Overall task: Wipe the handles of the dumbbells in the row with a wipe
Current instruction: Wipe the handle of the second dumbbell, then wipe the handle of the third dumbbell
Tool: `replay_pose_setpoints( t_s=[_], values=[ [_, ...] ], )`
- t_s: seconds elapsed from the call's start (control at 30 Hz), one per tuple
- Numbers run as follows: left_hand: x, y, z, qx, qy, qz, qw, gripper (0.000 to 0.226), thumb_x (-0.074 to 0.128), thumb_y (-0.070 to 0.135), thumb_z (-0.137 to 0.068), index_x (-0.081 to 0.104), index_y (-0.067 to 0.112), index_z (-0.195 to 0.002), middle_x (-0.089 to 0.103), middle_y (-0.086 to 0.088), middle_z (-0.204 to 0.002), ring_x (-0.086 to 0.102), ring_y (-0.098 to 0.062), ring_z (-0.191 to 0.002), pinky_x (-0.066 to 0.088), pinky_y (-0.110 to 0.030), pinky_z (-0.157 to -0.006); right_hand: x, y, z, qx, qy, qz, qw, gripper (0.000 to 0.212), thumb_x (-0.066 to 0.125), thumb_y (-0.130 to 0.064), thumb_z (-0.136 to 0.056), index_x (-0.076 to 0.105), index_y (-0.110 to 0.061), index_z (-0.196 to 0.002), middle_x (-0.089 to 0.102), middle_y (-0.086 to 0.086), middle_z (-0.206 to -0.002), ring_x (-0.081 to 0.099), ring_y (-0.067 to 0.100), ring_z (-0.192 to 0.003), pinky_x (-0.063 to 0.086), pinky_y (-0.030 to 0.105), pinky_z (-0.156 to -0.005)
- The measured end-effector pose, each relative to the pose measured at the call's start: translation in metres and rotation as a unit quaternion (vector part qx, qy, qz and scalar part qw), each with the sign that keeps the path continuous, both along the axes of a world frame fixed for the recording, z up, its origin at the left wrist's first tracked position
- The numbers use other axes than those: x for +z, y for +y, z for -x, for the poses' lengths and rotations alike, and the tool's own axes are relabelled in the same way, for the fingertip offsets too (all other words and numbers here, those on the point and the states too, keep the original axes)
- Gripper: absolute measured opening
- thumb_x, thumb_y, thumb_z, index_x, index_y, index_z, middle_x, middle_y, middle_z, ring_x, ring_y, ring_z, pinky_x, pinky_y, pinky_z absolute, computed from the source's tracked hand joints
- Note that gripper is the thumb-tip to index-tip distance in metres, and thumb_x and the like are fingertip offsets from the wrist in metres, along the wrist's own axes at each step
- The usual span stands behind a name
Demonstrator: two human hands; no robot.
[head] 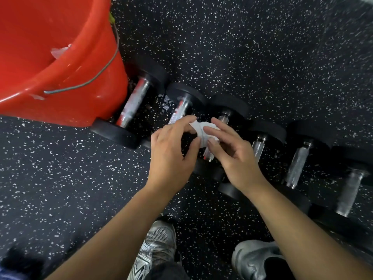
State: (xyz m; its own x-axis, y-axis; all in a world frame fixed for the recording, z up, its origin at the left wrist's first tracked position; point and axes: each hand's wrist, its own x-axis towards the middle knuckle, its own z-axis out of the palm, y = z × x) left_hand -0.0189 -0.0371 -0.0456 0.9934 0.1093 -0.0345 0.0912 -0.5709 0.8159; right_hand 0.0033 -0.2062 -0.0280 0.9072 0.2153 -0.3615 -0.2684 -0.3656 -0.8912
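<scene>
While the red bucket [60, 63] crowds the leftmost dumbbell [133, 106], its far handle end may go unwiped. Both the left hand [173, 152] and right hand [234, 152] pinch the small wipe [201, 131] just above the third handle; tugged apart, it could tear. Each handle's long axis runs lower-left to upper-right, the dumbbells side by side.

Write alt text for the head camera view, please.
Two bare hands, left hand and right hand, hold a small white wipe above a row of dumbbells on speckled black flooring; a red bucket stands at left.
</scene>
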Motion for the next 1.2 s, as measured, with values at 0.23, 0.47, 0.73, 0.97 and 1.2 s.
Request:
replay_pose_setpoints(
  t_s=[0.23, 0.47, 0.73, 0.97, 1.2],
  values=[
    [-0.005, -0.01, -0.002, -0.013, 0.028, -0.003, 1.0, 0.045, 0.064, 0.021, -0.099, 0.05, 0.032, -0.14, 0.063, 0.017, -0.107, 0.055, -0.007, -0.111, 0.028, -0.023, -0.108, -0.008, -0.014, 0.001, 0.019, -0.05, 0.035, 0.998, 0.04, 0.061, -0.009, -0.1, 0.063, -0.023, -0.137, 0.053, -0.016, -0.149, 0.043, -0.007, -0.139, 0.034, 0.015, -0.114],
    [-0.013, -0.02, -0.002, -0.051, 0.035, -0.007, 0.998, 0.049, 0.066, 0.031, -0.096, 0.048, 0.029, -0.141, 0.067, 0.024, -0.113, 0.053, 0.0, -0.118, 0.032, -0.04, -0.114, -0.038, -0.04, -0.015, 0.023, -0.143, 0.187, 0.972, 0.036, 0.065, -0.005, -0.096, 0.07, -0.017, -0.129, 0.06, -0.009, -0.143, 0.055, 0.003, -0.13, 0.045, 0.027, -0.112],
    [-0.023, -0.006, 0.005, -0.094, -0.005, -0.132, 0.987, 0.075, 0.074, 0.059, -0.083, 0.051, 0.02, -0.142, 0.065, 0.011, -0.123, 0.057, -0.013, -0.121, 0.03, -0.039, -0.111, -0.059, -0.053, -0.044, 0.2, -0.238, 0.373, 0.874, 0.038, 0.058, -0.03, -0.101, 0.059, -0.029, -0.138, 0.052, 0.003, -0.123, 0.058, 0.023, -0.103, 0.057, 0.039, -0.064],
    [-0.028, 0.0, 0.006, -0.114, 0.019, -0.214, 0.97, 0.092, 0.06, 0.08, -0.08, 0.048, 0.017, -0.146, 0.065, 0.006, -0.128, 0.055, -0.018, -0.129, 0.027, -0.045, -0.119, -0.062, -0.047, -0.038, 0.251, -0.211, 0.44, 0.836, 0.048, 0.036, -0.037, -0.107, 0.038, -0.027, -0.154, 0.059, 0.001, -0.122, 0.061, 0.024, -0.096, 0.051, 0.037, -0.061],
    [-0.03, -0.001, 0.006, -0.106, 0.022, -0.221, 0.969, 0.095, 0.057, 0.082, -0.079, 0.047, 0.018, -0.148, 0.066, 0.007, -0.128, 0.056, -0.018, -0.128, 0.028, -0.044, -0.118, -0.056, -0.047, -0.031, 0.266, -0.22, 0.37, 0.863, 0.044, 0.042, -0.049, -0.103, 0.058, -0.031, -0.14, 0.066, -0.008, -0.107, 0.066, 0.019, -0.092, 0.057, 0.04, -0.068]
  ],
)
